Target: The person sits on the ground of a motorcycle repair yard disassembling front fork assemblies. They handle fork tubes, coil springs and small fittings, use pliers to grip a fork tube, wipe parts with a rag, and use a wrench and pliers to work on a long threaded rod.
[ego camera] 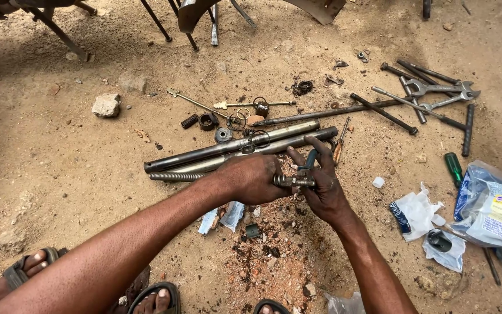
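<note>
Both hands on small metal rod, above sandy ground.
Our left hand and right hand clench it; slipping, it could land in grit at 6 o'clock.

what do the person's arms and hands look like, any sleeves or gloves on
Both arms are bare to the edge of the picture: no sleeves, gloves, watch or bands show. The left hand and right hand are ungloved and look smudged with dark grime, most on the fingers of the right one. No rings can be made out.
</note>
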